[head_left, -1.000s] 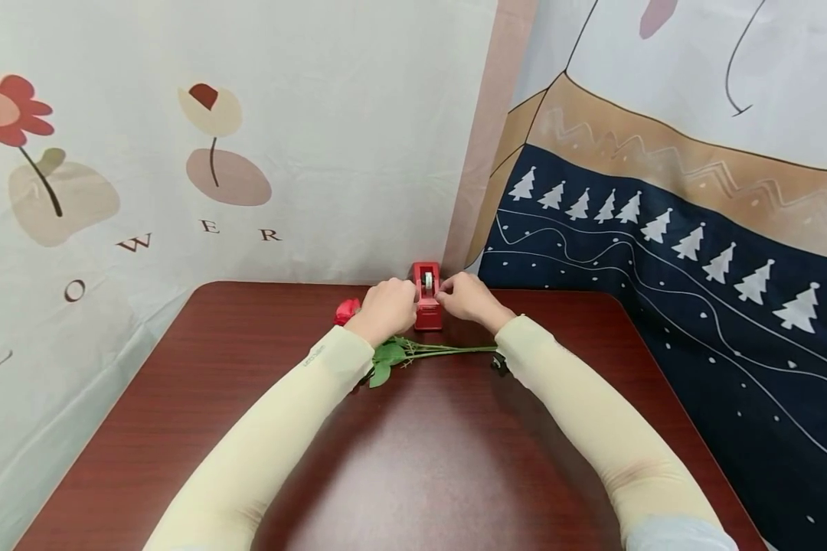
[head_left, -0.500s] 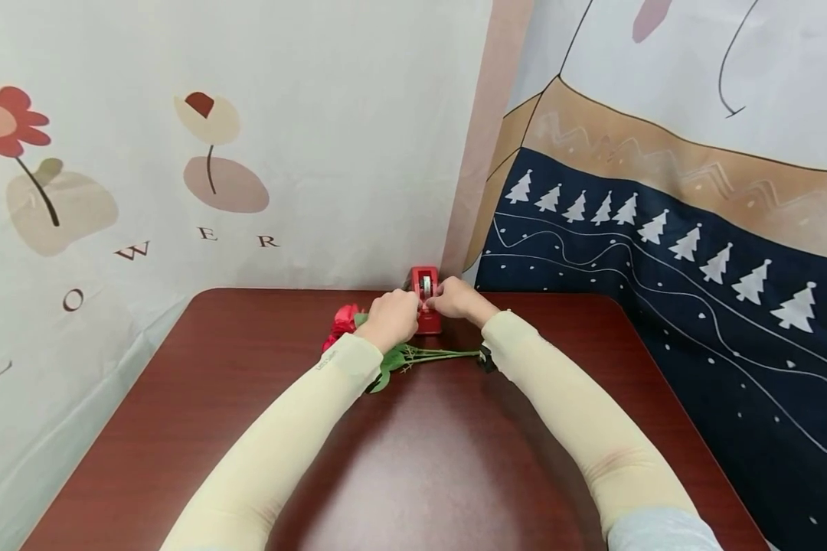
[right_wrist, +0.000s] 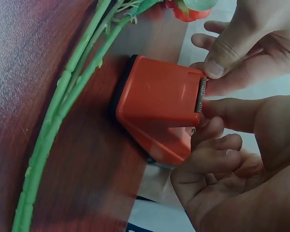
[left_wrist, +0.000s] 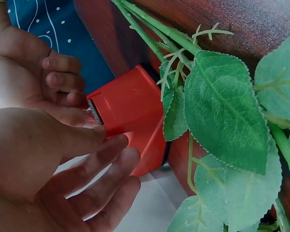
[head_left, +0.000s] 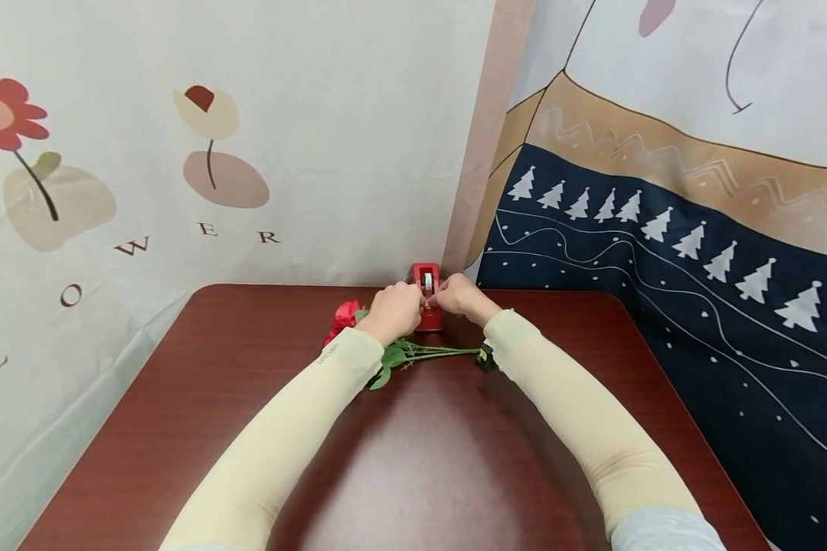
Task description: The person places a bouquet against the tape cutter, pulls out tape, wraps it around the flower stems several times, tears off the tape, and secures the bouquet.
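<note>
A red tape dispenser (head_left: 427, 320) stands at the table's far edge, its tape roll (head_left: 428, 281) showing in the top. My left hand (head_left: 394, 311) is at its left side and my right hand (head_left: 463, 297) at its right. At the toothed cutter (right_wrist: 200, 94), thumb and finger of each hand come together, pinching the clear tape. The strip itself is barely visible; a faint glint lies between the hands in the head view. In the left wrist view, the right hand's other fingers (left_wrist: 64, 77) are curled, while the left hand's other fingers (left_wrist: 117, 181) are loosely bent.
Artificial red roses (head_left: 344, 315) lie across the brown table (head_left: 420, 474), just in front of the dispenser. Their green stems (head_left: 444, 353) point right, and large leaves (left_wrist: 224, 111) sit under the left forearm. Printed cloth (head_left: 358, 153) hangs behind the table.
Over the last second the right hand has moved left, closer to the left hand and the dispenser's cutter. In the last half second both hands stay nearly in place.
</note>
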`<state>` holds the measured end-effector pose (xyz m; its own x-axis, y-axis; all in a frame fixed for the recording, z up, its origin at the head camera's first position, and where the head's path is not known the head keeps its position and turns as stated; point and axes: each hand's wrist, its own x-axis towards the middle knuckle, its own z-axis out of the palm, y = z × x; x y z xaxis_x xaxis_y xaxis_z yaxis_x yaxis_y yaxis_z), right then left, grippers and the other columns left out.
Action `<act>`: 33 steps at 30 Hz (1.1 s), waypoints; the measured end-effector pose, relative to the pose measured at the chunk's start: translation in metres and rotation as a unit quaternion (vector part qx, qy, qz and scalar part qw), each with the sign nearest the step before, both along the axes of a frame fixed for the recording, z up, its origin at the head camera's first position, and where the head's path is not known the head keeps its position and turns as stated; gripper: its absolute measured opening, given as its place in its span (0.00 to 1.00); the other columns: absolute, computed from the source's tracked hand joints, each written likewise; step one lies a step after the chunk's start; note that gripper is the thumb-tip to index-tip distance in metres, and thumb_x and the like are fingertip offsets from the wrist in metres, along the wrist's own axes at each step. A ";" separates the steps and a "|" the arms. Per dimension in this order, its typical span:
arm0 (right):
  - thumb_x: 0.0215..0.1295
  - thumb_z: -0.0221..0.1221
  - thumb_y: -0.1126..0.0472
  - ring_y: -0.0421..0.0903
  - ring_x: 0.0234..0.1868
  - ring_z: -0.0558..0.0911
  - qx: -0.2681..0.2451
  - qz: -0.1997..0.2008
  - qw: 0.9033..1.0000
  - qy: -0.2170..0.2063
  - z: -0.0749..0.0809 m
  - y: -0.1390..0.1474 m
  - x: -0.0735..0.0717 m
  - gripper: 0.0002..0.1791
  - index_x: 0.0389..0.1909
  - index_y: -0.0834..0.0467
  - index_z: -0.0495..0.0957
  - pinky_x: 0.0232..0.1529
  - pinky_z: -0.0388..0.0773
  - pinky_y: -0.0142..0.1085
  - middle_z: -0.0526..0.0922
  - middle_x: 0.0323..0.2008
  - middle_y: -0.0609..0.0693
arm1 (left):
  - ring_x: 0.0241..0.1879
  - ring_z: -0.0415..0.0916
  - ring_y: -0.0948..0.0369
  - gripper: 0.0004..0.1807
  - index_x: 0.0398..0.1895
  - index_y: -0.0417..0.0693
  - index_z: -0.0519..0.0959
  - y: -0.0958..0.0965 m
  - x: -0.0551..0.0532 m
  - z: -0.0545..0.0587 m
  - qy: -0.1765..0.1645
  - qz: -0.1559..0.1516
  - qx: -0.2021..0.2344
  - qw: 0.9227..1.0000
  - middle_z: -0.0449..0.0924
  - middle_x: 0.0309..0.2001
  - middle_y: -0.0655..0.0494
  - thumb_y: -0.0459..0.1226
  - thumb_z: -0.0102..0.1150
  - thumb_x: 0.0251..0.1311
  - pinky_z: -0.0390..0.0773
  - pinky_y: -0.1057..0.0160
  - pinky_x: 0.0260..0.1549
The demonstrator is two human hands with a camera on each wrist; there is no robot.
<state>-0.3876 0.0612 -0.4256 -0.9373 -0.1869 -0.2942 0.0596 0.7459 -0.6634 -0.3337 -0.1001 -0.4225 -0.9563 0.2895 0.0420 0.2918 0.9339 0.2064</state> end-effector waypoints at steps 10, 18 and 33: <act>0.79 0.61 0.59 0.43 0.19 0.66 -0.043 -0.013 0.999 -0.016 -0.001 0.002 0.004 0.28 0.13 0.50 0.69 0.29 0.66 0.40 0.63 0.15 0.43 | 0.39 0.87 0.50 0.07 0.35 0.49 0.84 0.002 -0.003 -0.001 -0.009 0.011 -0.010 1.000 0.87 0.39 0.49 0.38 0.66 0.74 0.89 0.48 0.39; 0.81 0.58 0.58 0.43 0.23 0.67 -0.106 -0.008 0.992 -0.067 -0.004 0.008 0.003 0.21 0.22 0.55 0.72 0.34 0.68 0.39 0.66 0.18 0.44 | 0.39 0.87 0.50 0.07 0.33 0.48 0.83 0.003 -0.005 -0.002 -0.004 0.010 -0.010 1.000 0.87 0.38 0.48 0.37 0.67 0.72 0.89 0.47 0.40; 0.80 0.60 0.51 0.41 0.22 0.66 -0.162 -0.017 0.981 -0.109 0.008 0.016 0.000 0.20 0.27 0.58 0.75 0.27 0.65 0.33 0.67 0.17 0.43 | 0.38 0.86 0.53 0.06 0.38 0.47 0.85 0.006 -0.004 0.005 -0.034 0.020 -0.005 0.999 0.87 0.38 0.51 0.39 0.68 0.75 0.87 0.50 0.39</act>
